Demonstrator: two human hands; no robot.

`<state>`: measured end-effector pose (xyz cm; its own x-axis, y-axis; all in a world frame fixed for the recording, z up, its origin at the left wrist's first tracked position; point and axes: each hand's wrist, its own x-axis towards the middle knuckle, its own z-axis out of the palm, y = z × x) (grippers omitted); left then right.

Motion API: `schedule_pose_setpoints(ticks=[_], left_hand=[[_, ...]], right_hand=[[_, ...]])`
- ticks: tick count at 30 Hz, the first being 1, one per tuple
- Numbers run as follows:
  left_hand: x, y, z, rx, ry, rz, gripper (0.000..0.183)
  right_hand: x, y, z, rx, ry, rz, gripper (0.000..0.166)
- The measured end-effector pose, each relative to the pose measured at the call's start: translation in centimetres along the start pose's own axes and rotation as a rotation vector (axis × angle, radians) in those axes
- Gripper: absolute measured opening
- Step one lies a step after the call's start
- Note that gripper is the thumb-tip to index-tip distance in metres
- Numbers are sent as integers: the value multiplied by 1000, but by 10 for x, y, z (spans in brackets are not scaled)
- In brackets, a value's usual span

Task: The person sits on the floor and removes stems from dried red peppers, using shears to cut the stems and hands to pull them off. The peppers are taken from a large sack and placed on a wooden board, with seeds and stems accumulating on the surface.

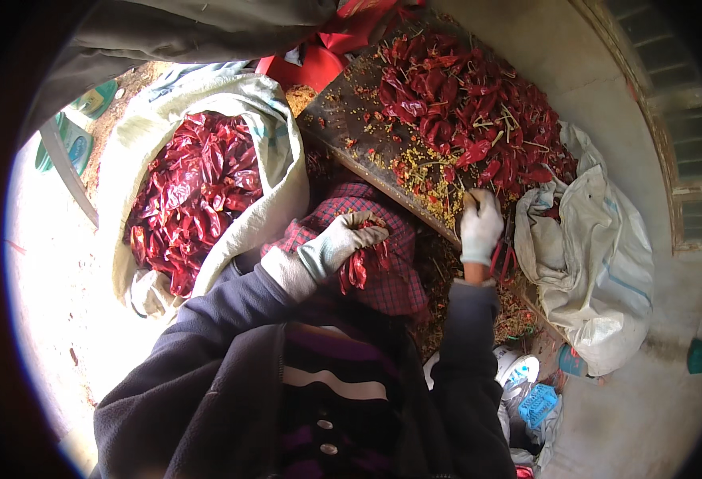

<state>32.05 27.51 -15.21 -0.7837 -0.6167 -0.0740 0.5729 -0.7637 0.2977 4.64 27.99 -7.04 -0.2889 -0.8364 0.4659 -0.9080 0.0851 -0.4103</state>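
My left hand [345, 239], in a pale work glove, is closed around several dried red chili peppers [356, 269] that hang over a checked cloth on my lap [396, 287]. In a whitish glove, my right hand [481, 221] is at the near edge of a dark board [351, 129], by scattered yellow seeds [435, 185]; its fingers are bent, and whether they pinch anything cannot be told. A large heap of dried red chilies [465, 102] with stems lies on the board. Red-handled scissors [505, 257] are just right of my right wrist.
At left stands an open white woven sack [285, 197] full of dried chilies [195, 191]. Another woven sack [602, 287] slumps at right. Behind the board is a red basin [312, 69]. A blue plastic basket [538, 405] lies lower right, and green containers [66, 143] sit far left.
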Motion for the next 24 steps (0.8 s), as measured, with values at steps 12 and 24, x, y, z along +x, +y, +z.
schedule_pose_setpoints(ticks=[12, 24], left_hand=[[-16, 10, 41, 443, 289, 36, 14], [-12, 0, 48, 606, 314, 0, 11]], right_hand=[[41, 26, 65, 437, -65, 298, 20], [-16, -29, 23, 1760, -357, 529, 29]])
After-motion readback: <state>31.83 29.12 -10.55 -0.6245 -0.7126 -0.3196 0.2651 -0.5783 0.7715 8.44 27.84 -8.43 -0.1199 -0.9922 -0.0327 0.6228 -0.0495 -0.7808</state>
